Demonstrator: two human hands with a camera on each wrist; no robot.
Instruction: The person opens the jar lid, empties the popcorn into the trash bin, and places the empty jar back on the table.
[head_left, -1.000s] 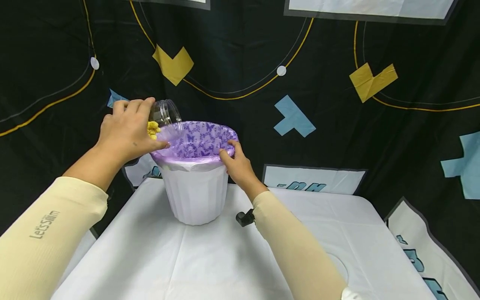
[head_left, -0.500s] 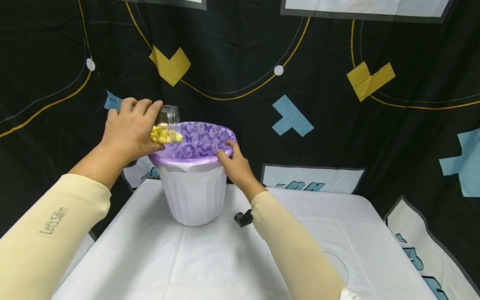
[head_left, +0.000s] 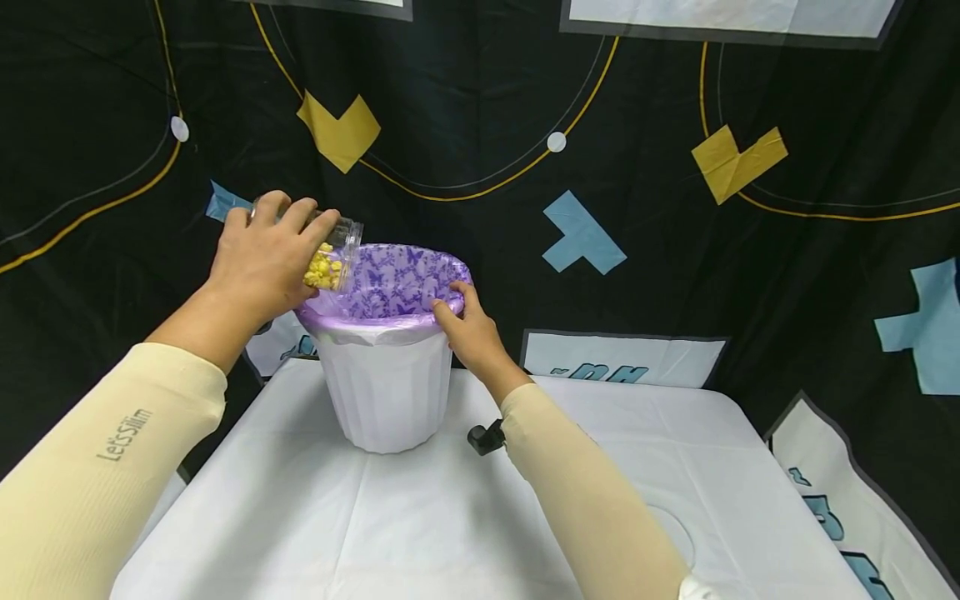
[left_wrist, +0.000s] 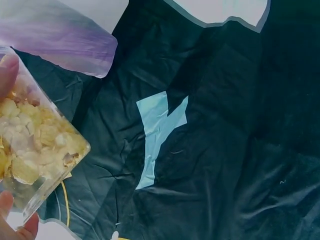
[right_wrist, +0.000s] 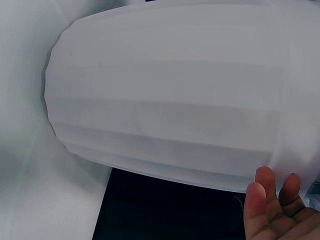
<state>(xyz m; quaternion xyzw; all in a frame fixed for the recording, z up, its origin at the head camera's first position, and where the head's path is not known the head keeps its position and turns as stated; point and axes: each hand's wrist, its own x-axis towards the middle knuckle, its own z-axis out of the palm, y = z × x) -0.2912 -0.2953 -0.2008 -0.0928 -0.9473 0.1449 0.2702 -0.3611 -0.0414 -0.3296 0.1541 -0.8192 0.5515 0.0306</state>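
My left hand (head_left: 258, 260) grips a clear jar (head_left: 348, 234) from above, tipped sideways with its mouth over the left part of the bin's rim. Yellow popcorn-like pieces (head_left: 324, 268) lie inside it, and the left wrist view shows them close up through the jar's clear wall (left_wrist: 75, 145). Below stands a white ribbed bin (head_left: 390, 392), upright and lined with a purple patterned bag (head_left: 412, 271) folded over the rim. On the right side, my right hand (head_left: 478, 337) pinches the lined rim, thumb outside. The bin's bottom inside is hidden.
The bin stands near the far edge of a white-covered table (head_left: 420, 525). A black curtain (head_left: 480, 100) with blue and yellow tape pieces hangs behind. A small black device (head_left: 486, 437) sits at my right wrist.
My left hand has shifted slightly right and turned, tipping the jar's mouth lower. The yellow pieces have slid from the jar's base towards its mouth. My right hand keeps its hold on the rim.
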